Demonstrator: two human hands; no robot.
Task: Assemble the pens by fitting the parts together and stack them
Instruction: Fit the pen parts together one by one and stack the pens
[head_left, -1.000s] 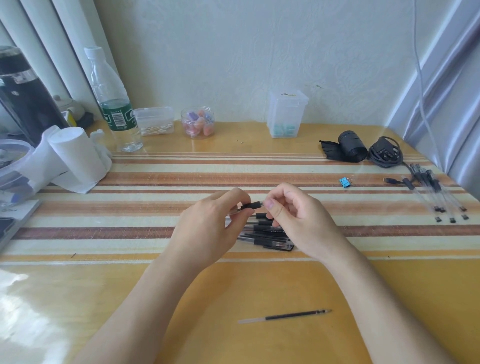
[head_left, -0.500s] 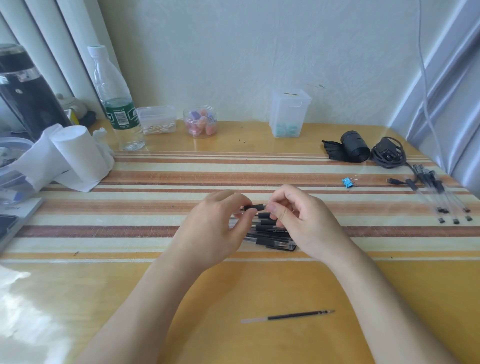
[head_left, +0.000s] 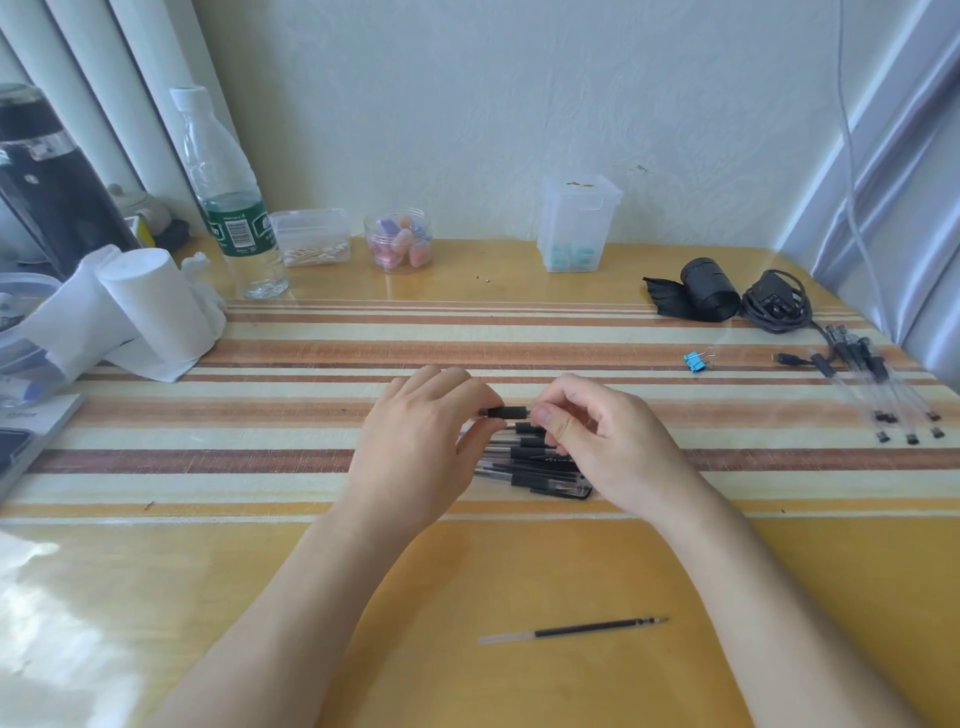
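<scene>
Between my two hands I hold one pen (head_left: 510, 412) with a black grip, level and a little above the table. My left hand (head_left: 415, 447) pinches its left part and my right hand (head_left: 608, 441) pinches its right part. Just below lies a pile of assembled pens (head_left: 540, 470) with clear barrels and black grips, partly hidden by my fingers. A single black refill (head_left: 571, 630) lies alone near the front of the table. At the right edge rests a group of clear pen barrels (head_left: 878, 384) with black ends.
Along the back stand a water bottle (head_left: 228, 208), a small clear box (head_left: 311, 236), a jar of coloured pieces (head_left: 399, 247) and a tall clear container (head_left: 576, 223). A paper roll (head_left: 150, 306) is at left; a black roll (head_left: 709, 288), coiled cable (head_left: 776, 301) and blue clip (head_left: 694, 360) at right.
My hands have stayed over the pen pile, still holding the same pen; the fingers shifted only slightly along it.
</scene>
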